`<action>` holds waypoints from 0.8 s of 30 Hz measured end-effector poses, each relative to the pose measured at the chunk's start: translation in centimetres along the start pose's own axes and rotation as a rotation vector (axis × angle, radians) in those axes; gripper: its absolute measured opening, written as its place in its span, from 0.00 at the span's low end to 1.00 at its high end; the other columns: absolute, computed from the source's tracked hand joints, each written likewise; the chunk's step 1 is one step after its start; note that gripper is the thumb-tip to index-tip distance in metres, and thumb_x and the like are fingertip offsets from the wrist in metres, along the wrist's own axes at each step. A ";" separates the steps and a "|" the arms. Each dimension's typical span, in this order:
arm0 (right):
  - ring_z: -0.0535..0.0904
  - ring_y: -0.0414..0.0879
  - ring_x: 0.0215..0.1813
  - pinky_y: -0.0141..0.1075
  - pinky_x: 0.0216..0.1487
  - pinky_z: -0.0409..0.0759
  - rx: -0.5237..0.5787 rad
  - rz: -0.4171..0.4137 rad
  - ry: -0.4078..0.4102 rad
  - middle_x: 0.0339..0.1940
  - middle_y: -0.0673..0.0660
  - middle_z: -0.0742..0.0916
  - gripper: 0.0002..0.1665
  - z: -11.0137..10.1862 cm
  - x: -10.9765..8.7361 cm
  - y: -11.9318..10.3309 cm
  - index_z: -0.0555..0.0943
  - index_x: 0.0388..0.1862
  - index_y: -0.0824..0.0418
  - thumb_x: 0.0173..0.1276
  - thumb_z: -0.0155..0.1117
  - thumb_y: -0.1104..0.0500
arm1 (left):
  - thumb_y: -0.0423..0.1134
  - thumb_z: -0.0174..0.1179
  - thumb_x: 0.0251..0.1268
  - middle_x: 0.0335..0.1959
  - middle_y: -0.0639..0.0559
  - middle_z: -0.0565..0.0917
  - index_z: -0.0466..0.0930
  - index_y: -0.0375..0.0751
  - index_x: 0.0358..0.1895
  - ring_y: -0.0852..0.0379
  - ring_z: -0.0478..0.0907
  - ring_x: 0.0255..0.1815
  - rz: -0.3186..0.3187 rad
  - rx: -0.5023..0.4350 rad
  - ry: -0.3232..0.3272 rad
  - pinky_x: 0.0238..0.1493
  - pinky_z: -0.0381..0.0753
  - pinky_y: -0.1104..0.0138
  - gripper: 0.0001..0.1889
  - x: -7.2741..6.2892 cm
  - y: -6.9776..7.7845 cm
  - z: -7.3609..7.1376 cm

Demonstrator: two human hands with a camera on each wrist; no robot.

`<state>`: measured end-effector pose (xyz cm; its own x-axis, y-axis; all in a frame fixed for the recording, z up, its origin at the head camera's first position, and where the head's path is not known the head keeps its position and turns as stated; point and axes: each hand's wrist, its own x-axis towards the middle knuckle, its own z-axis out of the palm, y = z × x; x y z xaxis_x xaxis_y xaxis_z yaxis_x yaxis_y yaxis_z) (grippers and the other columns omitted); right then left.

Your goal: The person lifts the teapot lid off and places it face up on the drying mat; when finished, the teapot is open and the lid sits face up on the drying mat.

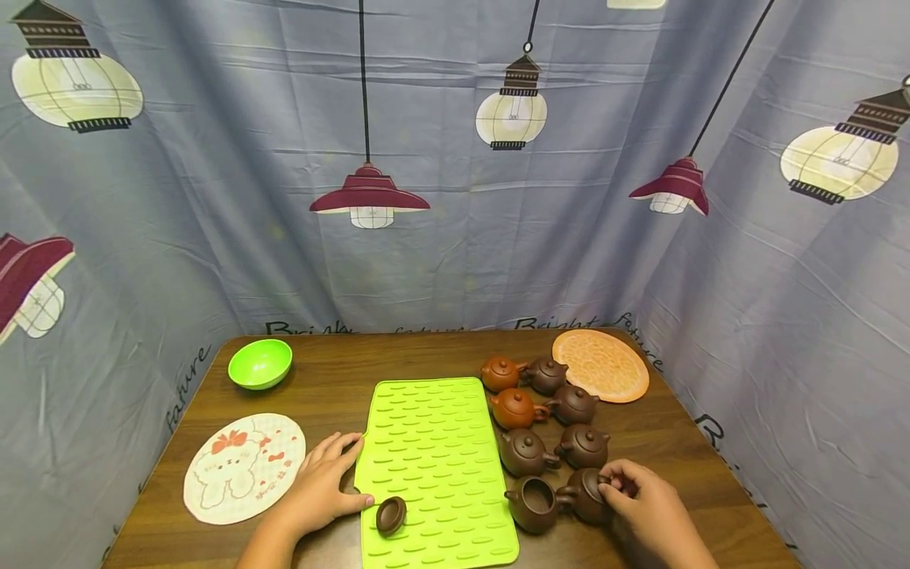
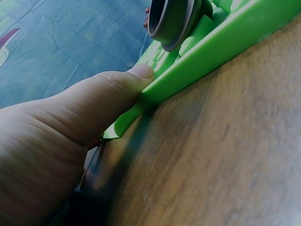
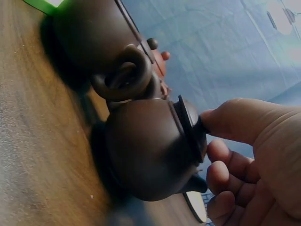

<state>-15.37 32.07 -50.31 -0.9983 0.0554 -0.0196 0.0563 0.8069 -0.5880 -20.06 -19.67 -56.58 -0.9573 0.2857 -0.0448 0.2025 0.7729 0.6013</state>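
Right hand: thumb and fingertip pinching top of teapot lid; brown teapot at hand's nine o'clock. Left hand: fingers spread, touching green mat; loose lid at four o'clock.

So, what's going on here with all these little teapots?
A person is working at a wooden table. Their right hand pinches the top of the lid on a dark brown teapot; whether it has lifted at all is hard to tell. The left hand is at the left edge of a green mat, its thumb near a loose brown lid lying there. Beside the pinched one, an open teapot stands lidless.
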 end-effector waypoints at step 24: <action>0.76 0.40 0.30 0.31 0.28 0.76 0.705 0.111 -0.137 0.30 0.52 0.81 0.14 0.6 0.8 -1.6 0.70 0.61 0.70 0.83 0.54 0.64 | 0.72 0.72 0.53 0.84 0.52 0.60 0.63 0.46 0.82 0.37 0.46 0.86 -0.003 0.006 0.005 0.78 0.45 0.28 0.57 0.0 -0.2 0.1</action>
<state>-16.26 30.48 -49.90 -0.9830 0.0032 -0.1835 0.1794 0.2273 -0.9572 -20.12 -19.78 -56.83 -0.9588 0.2810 -0.0426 0.2012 0.7770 0.5964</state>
